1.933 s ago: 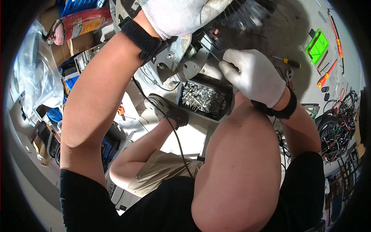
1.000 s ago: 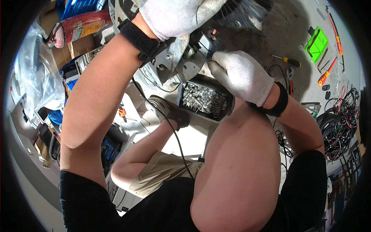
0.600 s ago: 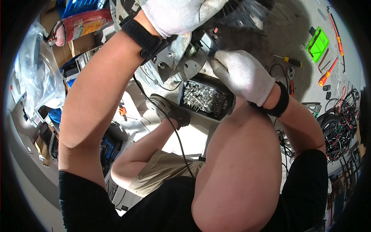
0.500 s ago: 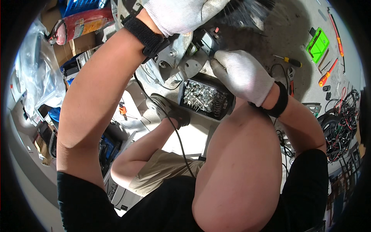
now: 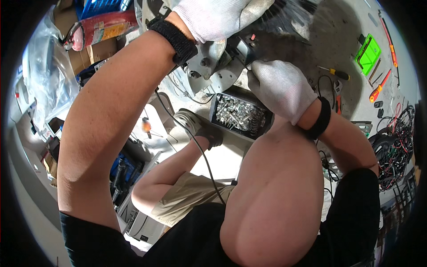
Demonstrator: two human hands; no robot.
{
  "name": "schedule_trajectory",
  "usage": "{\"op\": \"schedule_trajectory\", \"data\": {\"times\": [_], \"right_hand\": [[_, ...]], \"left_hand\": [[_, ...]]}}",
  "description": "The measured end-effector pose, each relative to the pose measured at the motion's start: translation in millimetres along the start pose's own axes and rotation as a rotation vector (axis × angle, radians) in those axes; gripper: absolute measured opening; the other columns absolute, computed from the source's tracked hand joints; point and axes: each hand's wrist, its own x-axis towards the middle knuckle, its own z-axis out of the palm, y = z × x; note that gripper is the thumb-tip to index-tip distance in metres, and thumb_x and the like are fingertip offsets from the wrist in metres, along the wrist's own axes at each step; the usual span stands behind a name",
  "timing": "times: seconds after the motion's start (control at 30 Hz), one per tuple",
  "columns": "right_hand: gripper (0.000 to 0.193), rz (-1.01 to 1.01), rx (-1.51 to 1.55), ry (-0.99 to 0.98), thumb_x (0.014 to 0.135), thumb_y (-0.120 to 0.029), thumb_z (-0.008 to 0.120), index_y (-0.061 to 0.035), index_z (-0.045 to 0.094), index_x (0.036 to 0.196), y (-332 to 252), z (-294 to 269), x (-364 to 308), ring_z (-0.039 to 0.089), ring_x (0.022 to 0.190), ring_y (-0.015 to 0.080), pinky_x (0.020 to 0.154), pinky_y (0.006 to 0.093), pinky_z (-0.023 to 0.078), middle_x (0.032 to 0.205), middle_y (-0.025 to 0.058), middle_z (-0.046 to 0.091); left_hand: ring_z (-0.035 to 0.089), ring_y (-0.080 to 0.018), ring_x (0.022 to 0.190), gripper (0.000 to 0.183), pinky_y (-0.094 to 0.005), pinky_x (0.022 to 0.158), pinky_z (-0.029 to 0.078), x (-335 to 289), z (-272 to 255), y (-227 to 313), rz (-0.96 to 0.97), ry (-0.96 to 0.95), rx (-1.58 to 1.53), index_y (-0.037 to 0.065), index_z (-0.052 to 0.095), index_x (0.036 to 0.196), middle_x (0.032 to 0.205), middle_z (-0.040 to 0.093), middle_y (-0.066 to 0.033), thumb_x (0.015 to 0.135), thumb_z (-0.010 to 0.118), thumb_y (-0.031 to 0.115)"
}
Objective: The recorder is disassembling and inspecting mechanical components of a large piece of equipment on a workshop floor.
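Your right white knit-gloved hand (image 5: 282, 91) has its fingers pinched on a thin dark metal rod (image 5: 245, 67) angled toward the silver-grey metal-plate assembly (image 5: 224, 76) — looks light and stiff, probably slick through knit, so grip near the end. Your left white knit-gloved hand (image 5: 220, 18) is at the assembly's far side; can't tell if those fingers are clamped.

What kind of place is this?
Probably a workshop or repair area. You can see a black bin of shiny metal bits, a yellow-and-black screwdriver and a big tangle of wires.
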Motion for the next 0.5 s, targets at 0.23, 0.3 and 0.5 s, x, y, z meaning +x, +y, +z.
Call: {"op": "schedule_trajectory", "data": {"times": [0.23,0.3,0.5], "right_hand": [[0.018,-0.034,-0.053,-0.031,0.089,-0.021,0.065,-0.005,0.073,0.087,-9,-2,3,0.074,0.082,0.0366,0.075,0.0466,0.06,0.084,0.0192,0.074],[0.017,-0.028,-0.065,-0.053,0.088,-0.021,0.066,-0.0049,0.073,0.088,-8,-1,3,0.074,0.082,0.0362,0.075,0.0463,0.06,0.084,0.0194,0.074],[0.017,-0.067,-0.118,0.058,0.09,-0.021,0.066,-0.0061,0.071,0.085,2,1,3,0.072,0.078,0.0367,0.073,0.0469,0.059,0.08,0.0167,0.072]], "left_hand": [[0.058,-0.034,0.08,0.021,-0.0462,0.073,0.046,2,-7,3,-0.047,-0.098,0.012,0.005,0.069,0.075,0.079,0.064,-0.0136,0.088,0.065,0.021],[0.058,-0.0341,0.08,0.021,-0.0465,0.073,0.046,2,-7,3,-0.056,-0.1,0.017,0.005,0.069,0.075,0.078,0.064,-0.0136,0.089,0.065,0.021],[0.058,-0.0343,0.079,0.021,-0.0469,0.073,0.045,1,-5,2,-0.039,-0.082,0.008,0.005,0.068,0.075,0.078,0.063,-0.0135,0.089,0.065,0.021]]}}
